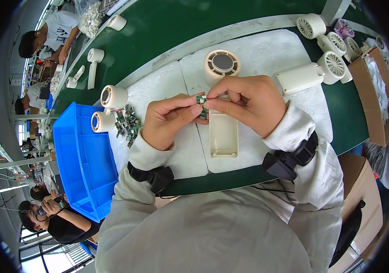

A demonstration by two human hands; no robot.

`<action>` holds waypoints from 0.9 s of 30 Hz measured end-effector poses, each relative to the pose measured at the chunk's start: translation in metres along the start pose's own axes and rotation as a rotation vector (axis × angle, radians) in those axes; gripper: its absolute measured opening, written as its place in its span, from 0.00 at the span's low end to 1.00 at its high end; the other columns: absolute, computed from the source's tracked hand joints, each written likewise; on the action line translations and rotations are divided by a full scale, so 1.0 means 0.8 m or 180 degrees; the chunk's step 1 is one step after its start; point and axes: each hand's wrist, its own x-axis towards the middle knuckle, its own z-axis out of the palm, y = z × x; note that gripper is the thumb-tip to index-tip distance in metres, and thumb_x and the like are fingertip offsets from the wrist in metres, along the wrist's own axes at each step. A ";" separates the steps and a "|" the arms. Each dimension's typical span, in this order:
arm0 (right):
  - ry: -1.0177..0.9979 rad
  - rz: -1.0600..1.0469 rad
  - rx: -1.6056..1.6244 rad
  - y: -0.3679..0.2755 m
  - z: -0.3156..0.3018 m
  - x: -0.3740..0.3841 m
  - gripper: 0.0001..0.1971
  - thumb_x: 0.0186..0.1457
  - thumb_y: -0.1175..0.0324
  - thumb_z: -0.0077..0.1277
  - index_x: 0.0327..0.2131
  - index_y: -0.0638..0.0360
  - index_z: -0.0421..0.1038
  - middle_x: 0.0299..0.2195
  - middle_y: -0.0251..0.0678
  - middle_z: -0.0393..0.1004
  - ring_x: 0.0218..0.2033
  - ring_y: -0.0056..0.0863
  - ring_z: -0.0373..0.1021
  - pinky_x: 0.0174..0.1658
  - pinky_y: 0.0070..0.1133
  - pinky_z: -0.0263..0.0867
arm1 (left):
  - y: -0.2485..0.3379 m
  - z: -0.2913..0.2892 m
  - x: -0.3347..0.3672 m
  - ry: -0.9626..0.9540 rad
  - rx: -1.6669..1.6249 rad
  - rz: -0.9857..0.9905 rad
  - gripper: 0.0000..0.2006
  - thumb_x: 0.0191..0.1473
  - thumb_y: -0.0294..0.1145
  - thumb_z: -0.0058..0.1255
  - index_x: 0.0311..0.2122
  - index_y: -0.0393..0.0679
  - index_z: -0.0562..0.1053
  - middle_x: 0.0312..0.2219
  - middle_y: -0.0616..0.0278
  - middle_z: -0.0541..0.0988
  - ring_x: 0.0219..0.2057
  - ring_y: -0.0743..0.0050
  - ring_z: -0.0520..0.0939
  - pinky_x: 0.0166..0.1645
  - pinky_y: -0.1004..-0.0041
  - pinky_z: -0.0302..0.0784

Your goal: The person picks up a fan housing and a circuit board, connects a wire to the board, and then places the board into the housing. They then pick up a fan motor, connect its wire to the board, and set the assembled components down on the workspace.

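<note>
Left hand (pixel 169 117) pinches the small green circuit board (pixel 199 99), up beyond the open casing (pixel 224 136) near the worktop's front edge (pixel 194 185); right hand (pixel 249 102) pinches at its white connector (pixel 204 98). A sideways tug could strain that joint!

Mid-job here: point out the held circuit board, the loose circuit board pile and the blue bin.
Held circuit board (pixel 200 100), head view: green upper part.
Circuit board pile (pixel 127 123), head view: middle of the heap.
Blue bin (pixel 98 157), head view: side wall.
</note>
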 end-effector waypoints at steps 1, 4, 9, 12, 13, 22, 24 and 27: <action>-0.0006 0.0012 0.0011 0.000 0.000 0.000 0.06 0.55 0.66 0.62 0.33 0.56 0.78 0.11 0.28 0.52 0.13 0.18 0.51 0.19 0.22 0.47 | -0.001 0.000 0.000 0.0008 -0.0003 -0.0016 0.13 0.59 0.16 0.52 0.49 0.35 0.76 0.45 0.49 0.79 0.43 0.62 0.83 0.48 0.64 0.84; 0.0000 0.0113 0.0134 0.000 0.000 0.002 0.06 0.54 0.67 0.63 0.33 0.57 0.78 0.11 0.26 0.51 0.14 0.16 0.50 0.19 0.21 0.47 | -0.006 0.001 0.002 -0.0015 -0.0015 0.0285 0.13 0.59 0.16 0.51 0.48 0.34 0.76 0.45 0.49 0.79 0.43 0.62 0.83 0.48 0.64 0.84; -0.0107 0.0127 0.0097 -0.002 0.003 0.003 0.06 0.53 0.69 0.63 0.33 0.58 0.78 0.12 0.26 0.51 0.14 0.15 0.49 0.19 0.20 0.47 | -0.003 -0.001 0.000 -0.0051 0.0288 0.0325 0.13 0.59 0.17 0.51 0.49 0.33 0.75 0.45 0.49 0.79 0.44 0.63 0.82 0.48 0.64 0.84; 0.0349 -0.0061 -0.0086 -0.006 0.007 0.003 0.06 0.53 0.71 0.63 0.34 0.58 0.79 0.12 0.24 0.52 0.15 0.14 0.49 0.19 0.19 0.46 | -0.001 0.010 0.006 0.0319 0.0433 0.0304 0.13 0.60 0.18 0.51 0.50 0.32 0.75 0.46 0.50 0.79 0.44 0.64 0.82 0.48 0.64 0.84; 0.0307 -0.0076 -0.0094 -0.008 0.007 0.002 0.06 0.53 0.71 0.63 0.34 0.58 0.79 0.12 0.24 0.52 0.15 0.14 0.49 0.19 0.19 0.46 | 0.000 0.011 0.005 0.0354 0.0413 0.0323 0.13 0.60 0.18 0.51 0.50 0.32 0.75 0.46 0.50 0.79 0.44 0.64 0.82 0.48 0.64 0.84; 0.0081 0.0001 0.0029 -0.013 0.002 0.002 0.08 0.53 0.75 0.61 0.38 0.59 0.80 0.14 0.23 0.59 0.15 0.10 0.50 0.20 0.16 0.45 | 0.007 0.014 0.004 0.0468 0.0314 0.0286 0.14 0.61 0.20 0.51 0.51 0.31 0.73 0.46 0.51 0.80 0.43 0.66 0.83 0.50 0.68 0.82; -0.0046 -0.0077 0.0002 -0.015 -0.002 0.002 0.08 0.54 0.76 0.60 0.38 0.59 0.80 0.15 0.24 0.61 0.15 0.10 0.50 0.19 0.16 0.45 | 0.007 0.014 0.004 0.0440 0.0338 0.0207 0.14 0.61 0.21 0.51 0.52 0.31 0.73 0.45 0.52 0.80 0.42 0.66 0.83 0.50 0.69 0.82; -0.0151 -0.0118 0.0032 -0.016 -0.005 0.004 0.07 0.54 0.77 0.59 0.38 0.60 0.80 0.15 0.24 0.61 0.15 0.10 0.51 0.19 0.16 0.45 | 0.006 0.013 0.004 0.0401 0.0329 0.0239 0.14 0.61 0.21 0.51 0.52 0.31 0.73 0.45 0.52 0.80 0.42 0.67 0.83 0.50 0.69 0.81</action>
